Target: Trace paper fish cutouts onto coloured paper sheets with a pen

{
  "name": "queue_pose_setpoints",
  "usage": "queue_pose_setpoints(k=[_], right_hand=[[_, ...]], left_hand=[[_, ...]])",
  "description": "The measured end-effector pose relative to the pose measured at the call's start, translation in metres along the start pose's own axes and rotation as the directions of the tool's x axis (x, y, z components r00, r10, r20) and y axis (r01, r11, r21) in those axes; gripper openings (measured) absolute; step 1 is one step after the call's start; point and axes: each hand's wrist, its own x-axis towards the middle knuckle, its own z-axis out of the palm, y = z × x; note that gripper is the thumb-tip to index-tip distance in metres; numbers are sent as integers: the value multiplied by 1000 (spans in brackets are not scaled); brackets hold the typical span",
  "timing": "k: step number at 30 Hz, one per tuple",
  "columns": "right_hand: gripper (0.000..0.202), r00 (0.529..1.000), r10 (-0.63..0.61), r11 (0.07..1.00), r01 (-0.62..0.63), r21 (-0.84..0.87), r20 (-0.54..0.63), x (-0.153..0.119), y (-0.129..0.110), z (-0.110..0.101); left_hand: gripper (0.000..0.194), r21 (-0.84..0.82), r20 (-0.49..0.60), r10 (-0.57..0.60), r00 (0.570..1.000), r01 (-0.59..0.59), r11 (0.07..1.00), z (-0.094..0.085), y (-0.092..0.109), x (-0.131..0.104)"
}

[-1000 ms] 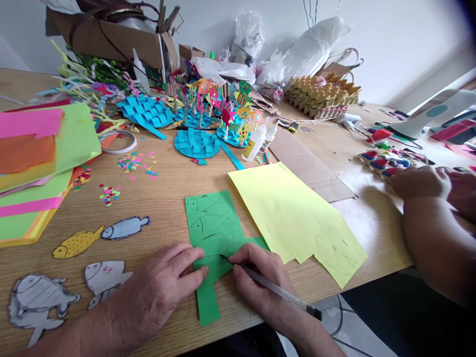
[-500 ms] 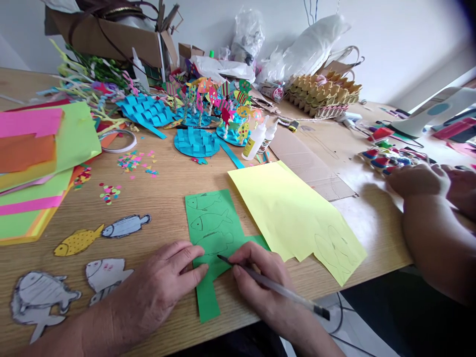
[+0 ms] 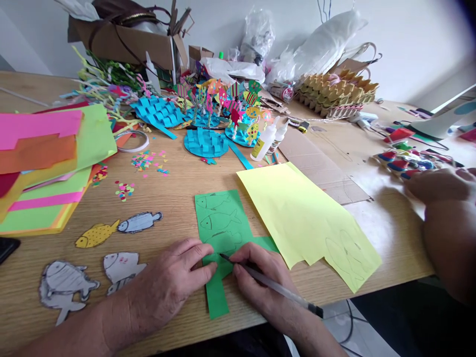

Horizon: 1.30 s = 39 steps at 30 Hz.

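A green paper (image 3: 243, 229) with pencil-thin fish outlines lies in front of me. My left hand (image 3: 182, 270) rests on its left edge, fingers stretched out and pressing it to the table. In my right hand (image 3: 260, 277) is a pen (image 3: 277, 289) with a clear barrel and dark end, its tip touching the paper below the third fish outline. Beside the green paper lies a yellow sheet (image 3: 290, 208) with fish outlines near its lower right corner. Left of my hands are cut-out paper fish: a yellow one (image 3: 97, 234), a blue-grey one (image 3: 139, 222) and several white ones (image 3: 67, 277).
Coloured paper sheets (image 3: 48, 198) are stacked at left, near a tape roll (image 3: 132, 141) and confetti (image 3: 124, 190). Behind stand blue woven paper pieces (image 3: 206, 143), glue bottles (image 3: 264, 142) and egg trays (image 3: 336, 91). Another person's hand (image 3: 442, 186) is at right.
The view has turned left, so everything sits further right in the picture. The pen tip has moved slightly left across the green paper. My left hand stays on the paper.
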Motion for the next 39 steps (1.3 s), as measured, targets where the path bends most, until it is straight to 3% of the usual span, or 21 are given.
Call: queue_pose_setpoints(k=[28, 39], right_hand=[[11, 1000, 21, 1000, -21, -1, 13, 2, -2, 1], [10, 1000, 7, 1000, -7, -14, -5, 3, -1, 1]], left_hand=[[36, -21, 6, -2, 1000, 2, 1000, 2, 0, -2], [38, 0, -59, -8, 998, 8, 1000, 4, 0, -1]])
